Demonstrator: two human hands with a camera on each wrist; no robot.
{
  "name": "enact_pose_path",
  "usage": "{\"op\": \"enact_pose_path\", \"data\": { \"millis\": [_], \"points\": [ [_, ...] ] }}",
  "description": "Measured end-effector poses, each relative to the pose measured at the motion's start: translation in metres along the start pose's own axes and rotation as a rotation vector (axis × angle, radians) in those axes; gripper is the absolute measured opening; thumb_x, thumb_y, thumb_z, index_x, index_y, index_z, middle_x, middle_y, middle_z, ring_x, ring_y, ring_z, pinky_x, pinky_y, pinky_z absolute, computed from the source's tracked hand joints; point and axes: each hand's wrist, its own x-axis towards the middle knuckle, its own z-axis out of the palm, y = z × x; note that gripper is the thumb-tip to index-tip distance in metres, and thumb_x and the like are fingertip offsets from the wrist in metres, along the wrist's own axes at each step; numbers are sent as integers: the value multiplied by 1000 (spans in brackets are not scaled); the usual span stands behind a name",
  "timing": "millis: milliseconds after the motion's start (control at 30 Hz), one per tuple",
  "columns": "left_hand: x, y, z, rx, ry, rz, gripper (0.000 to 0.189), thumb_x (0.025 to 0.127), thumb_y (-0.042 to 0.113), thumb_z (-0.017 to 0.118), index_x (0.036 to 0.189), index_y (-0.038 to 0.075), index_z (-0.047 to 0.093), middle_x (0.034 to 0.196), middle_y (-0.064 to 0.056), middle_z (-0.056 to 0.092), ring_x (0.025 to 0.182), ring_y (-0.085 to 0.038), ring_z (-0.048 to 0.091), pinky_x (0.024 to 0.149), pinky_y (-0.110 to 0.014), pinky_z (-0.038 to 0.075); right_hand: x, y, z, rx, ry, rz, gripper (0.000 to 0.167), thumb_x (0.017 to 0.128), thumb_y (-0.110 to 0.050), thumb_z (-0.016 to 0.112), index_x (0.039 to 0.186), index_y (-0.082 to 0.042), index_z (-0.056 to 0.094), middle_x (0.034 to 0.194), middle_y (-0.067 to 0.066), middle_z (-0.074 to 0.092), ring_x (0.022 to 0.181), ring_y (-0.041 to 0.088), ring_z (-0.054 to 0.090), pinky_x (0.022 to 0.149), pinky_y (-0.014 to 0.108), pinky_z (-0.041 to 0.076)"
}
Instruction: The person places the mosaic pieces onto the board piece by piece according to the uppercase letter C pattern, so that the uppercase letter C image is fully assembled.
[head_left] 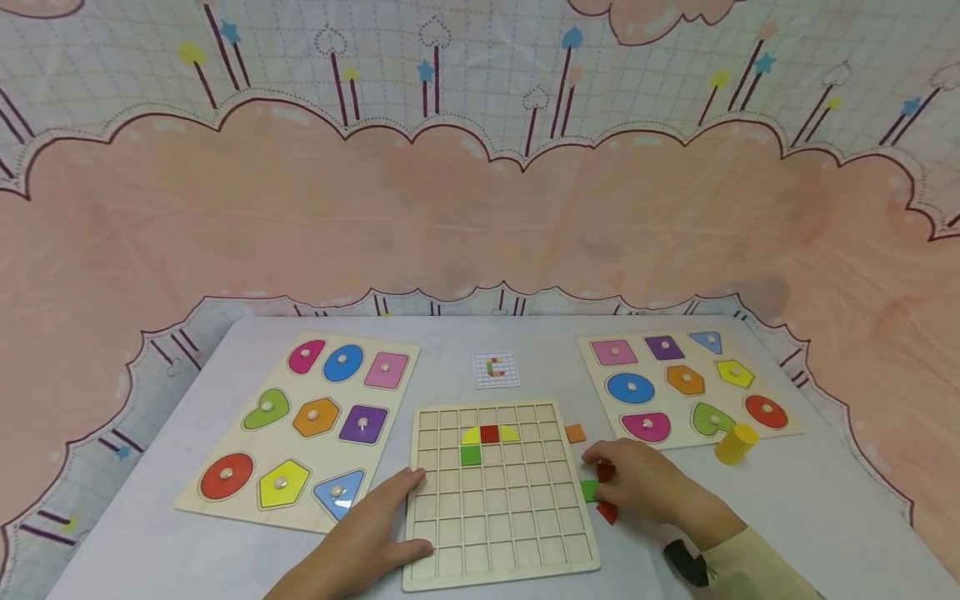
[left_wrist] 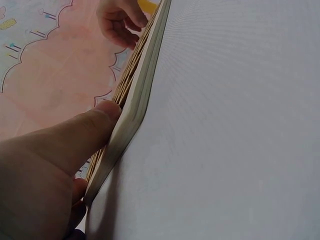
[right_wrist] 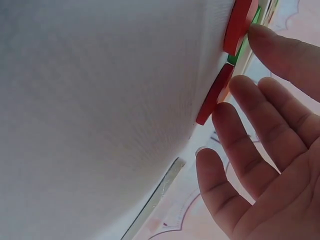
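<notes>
A square wooden grid board (head_left: 442, 529) lies in front of me with two yellow pieces (head_left: 510, 433), a red square (head_left: 489, 434) and a green square (head_left: 470, 455) set in its upper cells. My left hand (head_left: 360, 533) rests against the board's left edge, thumb and forefinger spread along the rim. Off the right edge, my right hand (head_left: 645, 483) hovers over loose pieces, its fingers loosely bent. Beneath it lie a green piece (head_left: 589, 490) and two red pieces (right_wrist: 215, 95), one close by the fingertips. Nothing shows between thumb and fingers in the right wrist view.
Behind the board lies a small pattern card (head_left: 497, 371). Knobbed shape puzzles stand to the left (head_left: 300, 442) and right (head_left: 667, 400). An orange square (head_left: 575, 433) sits beside the board, and a yellow cylinder (head_left: 737, 444) stands at the right puzzle's front edge.
</notes>
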Motion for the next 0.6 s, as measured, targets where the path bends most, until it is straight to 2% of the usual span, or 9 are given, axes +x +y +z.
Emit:
{"op": "enact_pose_path", "data": {
  "millis": [600],
  "points": [
    [-2,-1,0,-6,21,16,90,74,41,88,145,4,48,151,-19,44,140,-41,38,111,-59,33,-4,1,1,-46,11,-37,19,83,-15,82,99,-18,73,88,-12,60,88,12,53,82,36,54]
  ]
}}
